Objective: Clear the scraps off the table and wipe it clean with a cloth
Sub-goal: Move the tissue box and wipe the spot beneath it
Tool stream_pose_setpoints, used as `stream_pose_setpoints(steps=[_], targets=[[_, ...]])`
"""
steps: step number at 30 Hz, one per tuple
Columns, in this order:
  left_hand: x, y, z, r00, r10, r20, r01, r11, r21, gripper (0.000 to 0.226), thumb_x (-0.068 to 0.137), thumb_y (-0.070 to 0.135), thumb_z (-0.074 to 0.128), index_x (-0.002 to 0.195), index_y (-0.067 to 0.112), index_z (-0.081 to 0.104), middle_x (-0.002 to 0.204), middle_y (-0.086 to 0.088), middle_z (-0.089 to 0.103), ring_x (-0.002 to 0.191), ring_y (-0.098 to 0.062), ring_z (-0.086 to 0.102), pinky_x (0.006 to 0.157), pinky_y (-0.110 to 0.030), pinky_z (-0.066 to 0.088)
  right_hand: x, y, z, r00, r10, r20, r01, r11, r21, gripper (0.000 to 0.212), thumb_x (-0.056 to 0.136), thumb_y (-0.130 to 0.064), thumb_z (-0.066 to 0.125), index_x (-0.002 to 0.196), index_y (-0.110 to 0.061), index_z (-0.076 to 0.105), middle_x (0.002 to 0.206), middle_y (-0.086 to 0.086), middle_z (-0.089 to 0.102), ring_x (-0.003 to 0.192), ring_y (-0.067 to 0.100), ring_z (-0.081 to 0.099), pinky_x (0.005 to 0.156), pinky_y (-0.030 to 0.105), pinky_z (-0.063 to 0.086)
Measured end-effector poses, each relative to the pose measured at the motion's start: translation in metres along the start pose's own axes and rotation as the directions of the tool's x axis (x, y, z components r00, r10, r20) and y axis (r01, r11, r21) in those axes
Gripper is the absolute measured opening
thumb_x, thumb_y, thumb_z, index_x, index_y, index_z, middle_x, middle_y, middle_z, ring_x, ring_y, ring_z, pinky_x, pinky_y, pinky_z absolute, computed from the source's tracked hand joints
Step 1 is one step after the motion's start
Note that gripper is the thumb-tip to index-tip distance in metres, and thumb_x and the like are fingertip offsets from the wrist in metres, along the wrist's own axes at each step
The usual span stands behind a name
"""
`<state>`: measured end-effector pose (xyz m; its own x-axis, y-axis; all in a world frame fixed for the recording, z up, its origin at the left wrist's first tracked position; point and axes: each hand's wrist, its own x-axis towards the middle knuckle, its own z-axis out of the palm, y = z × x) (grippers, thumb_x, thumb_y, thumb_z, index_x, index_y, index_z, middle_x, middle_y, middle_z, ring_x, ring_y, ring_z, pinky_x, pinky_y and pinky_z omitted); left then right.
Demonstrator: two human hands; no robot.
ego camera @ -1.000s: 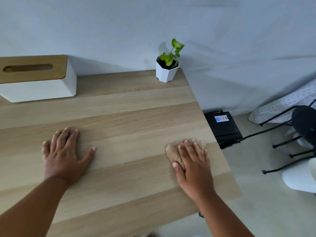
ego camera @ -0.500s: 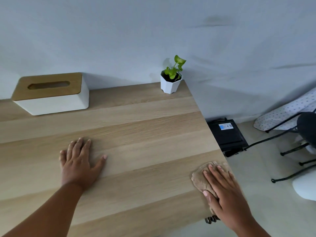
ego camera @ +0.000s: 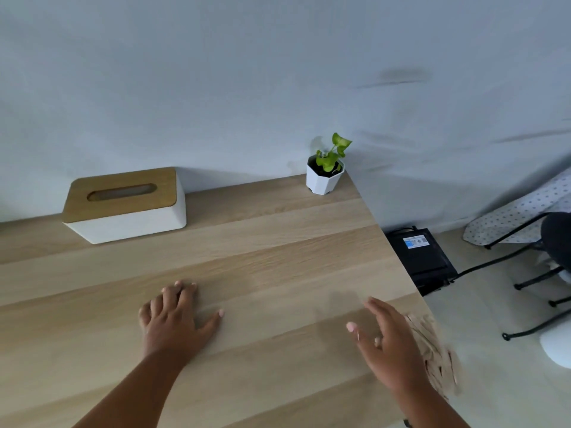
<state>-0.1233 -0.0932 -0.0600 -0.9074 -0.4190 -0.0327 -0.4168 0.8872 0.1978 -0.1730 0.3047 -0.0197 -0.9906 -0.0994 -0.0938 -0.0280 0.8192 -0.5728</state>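
Observation:
The light wooden table (ego camera: 278, 257) shows no scraps. My left hand (ego camera: 176, 316) lies flat on it near the middle, palm down, holding nothing. My right hand (ego camera: 386, 344) hovers just above the table near its right edge, fingers apart and thumb out to the left. The beige cloth (ego camera: 432, 350) is a blurred patch right beside that hand, at the table's right edge and partly over it. I cannot tell whether the hand's outer side touches the cloth.
A white tissue box (ego camera: 123, 205) with a wooden lid stands at the back left. A small potted plant (ego camera: 326, 174) sits at the back right corner. Beyond the right edge, on the floor, are a black box (ego camera: 420, 257) and black chair legs (ego camera: 531, 273).
My right hand slid the cloth toward the table's right edge, then lifted off it and opened. The cloth now lies blurred at the edge. My left hand stayed flat; the view tilted up.

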Motion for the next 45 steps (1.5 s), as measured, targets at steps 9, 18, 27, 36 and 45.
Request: stream_pose_setpoints(steps=[9, 18, 27, 36, 45], targets=[[0.057, -0.047, -0.018, 0.997, 0.077, -0.031, -0.077, 0.997, -0.022, 0.079, 0.075, 0.081, 0.042, 0.124, 0.022, 0.061, 0.133, -0.006, 0.054, 0.125, -0.036, 0.049, 0.105, -0.055, 0.041, 0.072, -0.090, 0.034, 0.967, 0.224, -0.124, -0.140, 0.867, 0.479, 0.072, 0.086, -0.042, 0.079, 0.148, -0.023, 0.048, 0.144, -0.002, 0.055, 0.128, 0.012, 0.054, 0.110, 0.037, 0.045], [0.068, -0.056, -0.002, 0.990, 0.138, -0.019, -0.138, 0.990, -0.001, 0.085, 0.085, 0.080, 0.039, 0.145, 0.021, 0.048, 0.158, -0.010, 0.038, 0.153, -0.030, 0.024, 0.125, -0.056, 0.013, 0.168, -0.115, 0.056, 0.965, 0.199, -0.173, -0.081, 0.848, 0.524, 0.092, 0.078, -0.049, 0.086, 0.153, -0.026, 0.039, 0.157, -0.002, 0.044, 0.142, 0.012, 0.045, 0.111, 0.030, 0.041], [0.069, -0.059, -0.005, 0.991, 0.136, 0.016, -0.136, 0.991, 0.008, 0.088, 0.084, 0.080, 0.042, 0.149, 0.021, 0.047, 0.160, -0.009, 0.037, 0.154, -0.028, 0.022, 0.126, -0.055, 0.011, 0.261, -0.098, 0.066, 0.961, 0.204, -0.187, -0.078, 0.846, 0.527, 0.127, 0.059, -0.064, 0.090, 0.159, -0.031, 0.019, 0.165, -0.003, 0.027, 0.147, 0.014, 0.035, 0.113, 0.036, 0.040], [0.071, -0.056, -0.004, 0.989, 0.148, -0.030, -0.148, 0.989, -0.001, 0.089, 0.080, 0.077, 0.047, 0.143, 0.015, 0.055, 0.157, -0.013, 0.042, 0.151, -0.032, 0.030, 0.124, -0.058, 0.017, 0.325, -0.086, 0.056, 0.953, 0.194, -0.233, -0.061, 0.876, 0.479, 0.131, 0.059, -0.052, 0.096, 0.161, -0.022, 0.020, 0.161, 0.000, 0.032, 0.148, 0.013, 0.033, 0.121, 0.041, 0.036], [0.073, -0.062, 0.005, 0.984, 0.165, -0.064, -0.165, 0.986, 0.001, 0.089, 0.078, 0.076, 0.053, 0.143, 0.016, 0.056, 0.156, -0.011, 0.043, 0.150, -0.032, 0.033, 0.121, -0.060, 0.022, 0.351, -0.086, 0.054, 0.940, 0.181, -0.289, 0.008, 0.836, 0.548, 0.108, 0.056, -0.045, 0.095, 0.147, -0.028, 0.040, 0.128, -0.009, 0.065, 0.112, 0.003, 0.066, 0.099, 0.037, 0.057]])
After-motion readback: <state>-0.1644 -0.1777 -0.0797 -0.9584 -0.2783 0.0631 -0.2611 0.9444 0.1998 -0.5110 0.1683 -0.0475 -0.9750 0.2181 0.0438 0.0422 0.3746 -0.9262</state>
